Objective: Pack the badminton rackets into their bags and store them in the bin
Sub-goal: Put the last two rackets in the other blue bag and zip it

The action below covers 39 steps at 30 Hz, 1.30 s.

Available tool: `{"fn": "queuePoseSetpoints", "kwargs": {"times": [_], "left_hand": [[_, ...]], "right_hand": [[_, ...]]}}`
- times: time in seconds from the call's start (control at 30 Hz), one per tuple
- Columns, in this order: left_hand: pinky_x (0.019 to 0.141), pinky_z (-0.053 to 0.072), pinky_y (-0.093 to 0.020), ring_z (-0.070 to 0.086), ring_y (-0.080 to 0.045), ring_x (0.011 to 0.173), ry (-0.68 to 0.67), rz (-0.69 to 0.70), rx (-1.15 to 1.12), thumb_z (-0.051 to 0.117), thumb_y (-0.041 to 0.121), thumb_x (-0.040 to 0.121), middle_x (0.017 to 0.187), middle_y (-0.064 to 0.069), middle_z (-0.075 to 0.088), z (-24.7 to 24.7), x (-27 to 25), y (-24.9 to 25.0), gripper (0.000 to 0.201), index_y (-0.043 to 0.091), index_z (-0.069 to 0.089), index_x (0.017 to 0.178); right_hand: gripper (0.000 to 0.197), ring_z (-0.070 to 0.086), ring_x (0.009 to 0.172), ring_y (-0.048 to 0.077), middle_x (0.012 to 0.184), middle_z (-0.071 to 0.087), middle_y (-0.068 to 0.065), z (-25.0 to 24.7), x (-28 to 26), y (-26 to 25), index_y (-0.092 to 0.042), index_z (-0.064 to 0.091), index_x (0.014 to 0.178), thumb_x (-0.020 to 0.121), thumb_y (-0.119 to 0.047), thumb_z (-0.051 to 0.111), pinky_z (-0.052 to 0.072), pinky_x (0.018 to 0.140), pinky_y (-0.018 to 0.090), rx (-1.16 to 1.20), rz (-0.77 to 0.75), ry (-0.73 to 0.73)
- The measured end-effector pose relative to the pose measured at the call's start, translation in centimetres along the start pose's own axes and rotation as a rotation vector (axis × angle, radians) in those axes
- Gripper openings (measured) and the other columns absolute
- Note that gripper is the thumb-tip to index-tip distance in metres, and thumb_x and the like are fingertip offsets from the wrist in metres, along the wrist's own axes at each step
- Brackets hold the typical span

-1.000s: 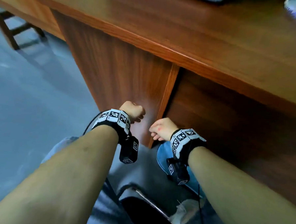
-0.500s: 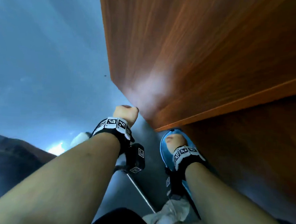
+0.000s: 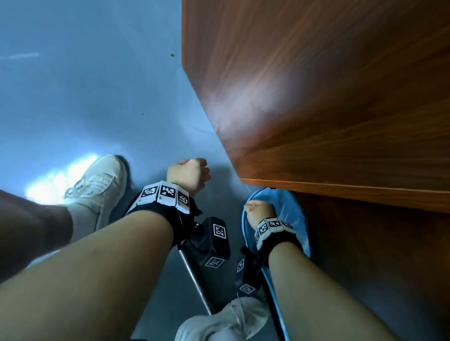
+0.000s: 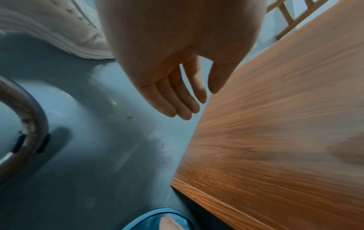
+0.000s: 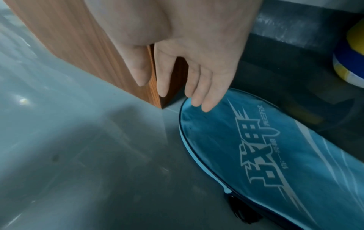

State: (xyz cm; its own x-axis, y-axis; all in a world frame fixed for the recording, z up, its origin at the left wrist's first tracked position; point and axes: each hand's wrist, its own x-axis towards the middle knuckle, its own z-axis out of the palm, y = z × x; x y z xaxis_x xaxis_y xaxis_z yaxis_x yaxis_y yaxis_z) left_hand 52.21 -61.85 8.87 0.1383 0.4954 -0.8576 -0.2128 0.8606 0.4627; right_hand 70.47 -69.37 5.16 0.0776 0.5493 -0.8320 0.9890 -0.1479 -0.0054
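A blue racket bag (image 3: 293, 213) with white lettering lies flat on the grey floor, its rounded end beside the corner of the wooden desk panel (image 3: 313, 96). My right hand (image 3: 257, 211) hangs over that end. In the right wrist view its fingers (image 5: 206, 107) point straight down at the rim of the bag (image 5: 265, 147); I cannot tell whether they touch it. My left hand (image 3: 188, 175) hovers above the floor left of the panel. Seen from the left wrist, the left hand (image 4: 199, 101) is relaxed and holds nothing. No racket is in view.
A metal chair leg (image 3: 197, 281) runs along the floor between my arms. My white shoes (image 3: 97, 189) stand to the left and at the bottom. A yellow and blue ball (image 5: 350, 62) sits in the dark space under the desk, right of the bag.
The view has dropped from the desk top to the floor. Both hands have gone down beside the desk panel, the right one over the bag's rounded end.
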Motion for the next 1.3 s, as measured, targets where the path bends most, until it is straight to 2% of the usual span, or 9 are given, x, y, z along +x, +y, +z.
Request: {"fn": "queuePoseSetpoints", "kwargs": {"times": [0.1,0.17,0.3,0.47,0.57,0.7,0.93,1.07,1.3], "left_hand": [[0.033,0.017,-0.013,0.032,-0.010,0.033,-0.055,-0.081,-0.101,0.011,0.008,0.089,0.042,0.003,0.030,-1.5,0.6,-1.3,0.028,0.018,0.024,0.065],[0.035,0.023,-0.015,0.036,-0.009,0.035,0.042,-0.124,-0.151,0.026,0.009,0.088,0.045,0.002,0.034,-1.4,0.8,-1.9,0.024,0.017,0.030,0.065],[0.039,0.020,-0.016,0.034,-0.014,0.043,0.294,-0.036,-0.071,0.048,0.001,0.086,0.057,-0.003,0.033,-0.4,0.8,-2.5,0.028,0.018,0.040,0.066],[0.045,0.028,-0.020,0.042,-0.019,0.051,0.381,-0.020,-0.043,0.055,0.002,0.086,0.061,-0.007,0.045,-0.5,0.8,-1.9,0.023,0.013,0.051,0.066],[0.044,0.027,-0.020,0.039,-0.018,0.052,0.399,-0.013,-0.057,0.053,0.001,0.086,0.068,-0.006,0.042,-1.1,1.3,-1.8,0.013,0.012,0.051,0.078],[0.038,0.028,-0.015,0.038,-0.014,0.048,0.384,-0.021,-0.097,0.048,-0.001,0.088,0.070,-0.002,0.039,-2.1,1.9,-1.7,0.018,0.012,0.047,0.076],[0.035,0.025,-0.014,0.035,-0.014,0.053,0.364,-0.042,-0.115,0.043,-0.005,0.089,0.068,0.001,0.034,-2.5,2.1,-2.0,0.028,0.014,0.041,0.068],[0.037,0.023,-0.014,0.034,-0.014,0.052,0.383,-0.039,-0.042,0.048,-0.003,0.086,0.069,-0.002,0.035,-1.8,1.8,-1.7,0.016,0.012,0.046,0.082],[0.041,0.030,-0.016,0.045,-0.018,0.061,0.210,-0.207,0.212,0.053,0.016,0.091,0.070,-0.002,0.044,-0.1,1.4,-1.5,0.013,0.020,0.050,0.079]], "right_hand": [[0.036,0.049,0.126,0.023,0.135,0.054,0.011,2.2,1.6,0.9,-0.008,0.055,0.130,0.097,-0.015,0.043,0.026,0.065,0.001,-0.030,0.012,-0.008],[0.037,0.048,0.128,0.023,0.136,0.053,0.012,3.6,2.6,1.0,-0.008,0.054,0.132,0.096,-0.017,0.047,0.022,0.060,0.002,0.069,0.051,-0.028],[0.033,0.043,0.130,0.028,0.140,0.048,0.010,4.3,3.1,0.0,-0.011,0.054,0.127,0.098,-0.014,0.038,0.023,0.059,0.011,0.182,0.076,-0.127],[0.036,0.043,0.114,0.020,0.127,0.051,0.011,4.0,4.1,-0.7,-0.016,0.030,0.065,0.100,-0.017,0.032,0.035,0.090,0.023,0.348,0.244,-0.168],[0.029,0.045,0.114,0.027,0.087,0.041,0.009,3.9,4.9,-0.8,-0.011,0.053,0.105,0.095,-0.001,0.027,0.030,0.095,0.035,0.484,0.335,-0.133],[0.043,0.036,0.133,0.032,0.139,0.040,0.016,4.2,5.8,-0.8,-0.009,0.041,0.137,0.098,-0.003,0.024,0.028,0.110,0.044,0.437,0.330,-0.195],[0.046,0.032,0.136,0.028,0.144,0.041,0.012,4.8,5.0,-1.5,-0.010,0.044,0.138,0.097,0.002,0.028,0.030,0.106,0.047,0.360,0.297,-0.173],[0.042,0.034,0.135,0.029,0.145,0.038,0.016,5.2,4.2,-1.9,-0.002,0.040,0.139,0.098,-0.009,0.038,0.033,0.088,0.017,0.406,0.363,-0.207],[0.041,0.045,0.126,0.029,0.136,0.047,0.015,4.7,0.6,-1.7,0.000,0.050,0.131,0.091,-0.007,0.049,0.036,0.102,0.031,0.521,0.171,-0.091]]}}
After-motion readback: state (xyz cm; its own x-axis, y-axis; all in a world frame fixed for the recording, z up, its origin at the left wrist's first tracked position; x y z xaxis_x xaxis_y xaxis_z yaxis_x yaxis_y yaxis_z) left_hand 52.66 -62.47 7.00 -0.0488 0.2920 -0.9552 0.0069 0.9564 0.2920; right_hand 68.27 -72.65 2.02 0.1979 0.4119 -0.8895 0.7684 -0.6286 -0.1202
